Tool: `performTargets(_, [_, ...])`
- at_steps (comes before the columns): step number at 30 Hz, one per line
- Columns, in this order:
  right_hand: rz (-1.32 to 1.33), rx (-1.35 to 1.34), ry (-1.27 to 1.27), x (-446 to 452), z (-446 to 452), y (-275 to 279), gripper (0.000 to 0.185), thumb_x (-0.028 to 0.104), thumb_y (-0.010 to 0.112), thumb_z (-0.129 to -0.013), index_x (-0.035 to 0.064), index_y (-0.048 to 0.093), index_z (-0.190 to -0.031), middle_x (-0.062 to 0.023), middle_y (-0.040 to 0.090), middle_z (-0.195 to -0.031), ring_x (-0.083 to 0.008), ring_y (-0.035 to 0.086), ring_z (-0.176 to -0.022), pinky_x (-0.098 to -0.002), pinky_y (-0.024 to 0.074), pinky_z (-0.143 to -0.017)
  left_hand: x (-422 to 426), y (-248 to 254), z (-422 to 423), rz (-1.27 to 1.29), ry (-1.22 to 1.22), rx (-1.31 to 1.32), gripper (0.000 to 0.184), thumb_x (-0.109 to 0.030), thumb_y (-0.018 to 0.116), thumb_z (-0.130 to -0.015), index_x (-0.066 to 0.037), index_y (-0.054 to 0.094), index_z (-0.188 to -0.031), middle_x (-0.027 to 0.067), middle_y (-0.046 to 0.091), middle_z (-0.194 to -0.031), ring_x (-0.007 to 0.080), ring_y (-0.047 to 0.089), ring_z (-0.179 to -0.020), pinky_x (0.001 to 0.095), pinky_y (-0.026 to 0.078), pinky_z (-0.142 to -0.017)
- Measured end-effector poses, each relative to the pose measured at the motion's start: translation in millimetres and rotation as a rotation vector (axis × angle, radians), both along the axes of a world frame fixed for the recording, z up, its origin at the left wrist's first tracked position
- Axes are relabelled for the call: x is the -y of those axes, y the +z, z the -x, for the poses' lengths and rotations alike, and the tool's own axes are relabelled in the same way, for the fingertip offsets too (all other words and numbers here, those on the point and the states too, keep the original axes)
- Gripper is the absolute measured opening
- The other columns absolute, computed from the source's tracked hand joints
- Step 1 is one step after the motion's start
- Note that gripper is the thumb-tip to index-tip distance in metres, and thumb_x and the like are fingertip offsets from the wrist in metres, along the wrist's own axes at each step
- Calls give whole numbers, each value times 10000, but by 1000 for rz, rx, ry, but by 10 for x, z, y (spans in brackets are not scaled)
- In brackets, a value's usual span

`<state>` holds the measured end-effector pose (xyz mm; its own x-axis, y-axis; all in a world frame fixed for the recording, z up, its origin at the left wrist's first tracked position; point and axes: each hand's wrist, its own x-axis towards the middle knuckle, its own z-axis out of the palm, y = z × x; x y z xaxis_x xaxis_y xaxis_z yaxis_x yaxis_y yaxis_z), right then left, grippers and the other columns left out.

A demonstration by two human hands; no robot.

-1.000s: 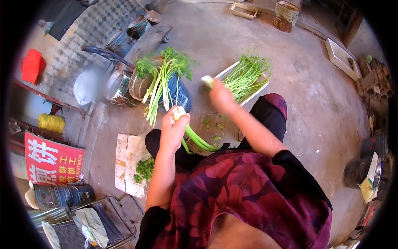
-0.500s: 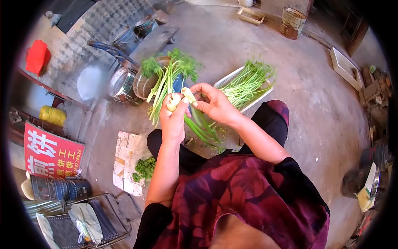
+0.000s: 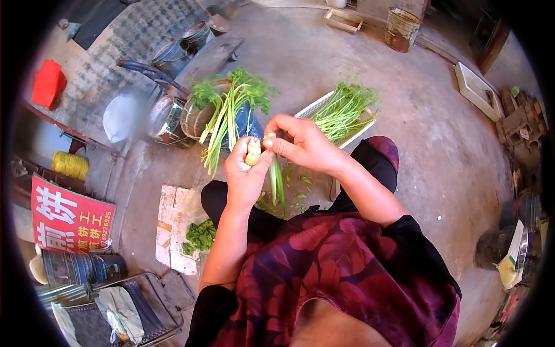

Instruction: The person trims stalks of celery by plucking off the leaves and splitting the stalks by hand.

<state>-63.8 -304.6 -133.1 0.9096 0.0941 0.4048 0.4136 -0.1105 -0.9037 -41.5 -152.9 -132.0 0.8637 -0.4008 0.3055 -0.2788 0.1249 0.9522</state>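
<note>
My left hand (image 3: 245,170) is closed around the pale root ends (image 3: 253,151) of a bunch of celery. The bunch's green stalks and leafy tops (image 3: 234,107) stretch away beyond that hand. Close beside it, my right hand (image 3: 300,144) pinches a small pale stalk end (image 3: 270,136) between thumb and fingers. Long green stalks (image 3: 277,182) hang below the two hands, seemingly from the pinched end, though the join is hidden. Past my right hand, a white plastic basket (image 3: 315,104) holds a pile of thin green celery stalks (image 3: 344,113).
Leaf scraps (image 3: 300,196) litter the floor between my knees. A flattened cardboard piece (image 3: 173,228) with green leaves (image 3: 200,236) beside it lies at left. Several buckets, including a metal one (image 3: 166,118), stand beyond my left hand. A red sign (image 3: 72,214) leans at far left.
The pale end in my right hand has turned and is now mostly covered by the fingers. The green stalks below have swung from slanting right to hanging nearly straight. The view has shifted slightly.
</note>
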Motion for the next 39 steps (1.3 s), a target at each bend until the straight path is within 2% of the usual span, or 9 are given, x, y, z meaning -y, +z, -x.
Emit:
performTargets(5, [-223, -259, 96, 34, 81, 48, 165, 180, 537, -850, 18, 505, -830, 25, 517, -692, -28, 472, -597, -177, 393, -487, 33, 34, 34, -19, -150, -220, 187, -53, 665, -733, -31, 521, -850, -50, 488, -733, 20, 438, -659, 166, 382, -582])
performTargets(9, [453, 95, -91, 132, 119, 206, 211, 229, 565, -806, 26, 520, -769, -80, 530, -619, -175, 518, -526, -285, 398, -472, 40, -74, 51, -61, -137, -209, 143, -58, 641, -752, -30, 551, -859, -51, 508, -740, 21, 432, -633, 174, 375, -561])
performTargets(10, [559, 176, -125, 142, 126, 252, 258, 272, 563, -786, 26, 512, -728, -138, 491, -602, -283, 496, -526, -350, 387, -478, 27, -58, 52, -86, -160, -192, 130, -64, 633, -760, -28, 552, -855, -53, 504, -731, 22, 431, -631, 174, 370, -558])
performTargets(13, [685, 244, -75, 216, 115, 282, 296, 296, 521, -821, 25, 496, -705, -140, 477, -588, -312, 477, -532, -365, 378, -483, 13, 13, 83, -135, -214, -152, 107, -81, 613, -780, -22, 553, -846, -54, 498, -706, 24, 430, -626, 174, 359, -549])
performTargets(19, [384, -9, 135, 289, 181, 231, 333, 275, 440, -889, 15, 472, -685, -132, 431, -601, -227, 430, -533, -329, 367, -517, 65, 11, 154, -136, -275, -92, 115, -122, 599, -801, -23, 549, -828, -39, 496, -642, 30, 426, -582, 182, 348, -516])
performTargets(24, [-15, -289, 234, 295, 246, -38, 384, 313, 425, -897, 46, 449, -621, 26, 380, -553, -92, 347, -485, -222, 305, -458, 109, -38, 198, -204, -318, -148, 124, -106, 605, -783, -4, 558, -837, -10, 525, -678, 53, 476, -584, 185, 386, -536])
performTargets(28, [-535, -959, 317, 386, 288, -59, 424, 406, 389, -885, 121, 366, -571, 59, 220, -453, -53, 182, -369, -224, 174, -372, 224, -103, 238, -286, -272, 271, 145, -50, 619, -754, 9, 562, -874, 21, 562, -725, 56, 497, -619, 203, 403, -563])
performTargets(35, [-786, -743, 314, 513, 302, -185, 269, 319, 448, -874, 79, 506, -766, -3, 471, -624, -71, 374, -435, -247, 366, -426, 214, -13, 120, -43, -47, -81, 121, -76, 579, -797, -22, 541, -898, 11, 552, -773, 76, 503, -678, 204, 407, -624])
performTargets(39, [-548, -762, 113, 538, 157, -700, 81, 162, 530, -814, 83, 526, -828, -8, 524, -685, -66, 472, -524, -214, 428, -462, -59, 190, -222, 267, 9, -28, 150, -98, 564, -803, -11, 528, -920, 65, 570, -786, 137, 535, -711, 258, 414, -714])
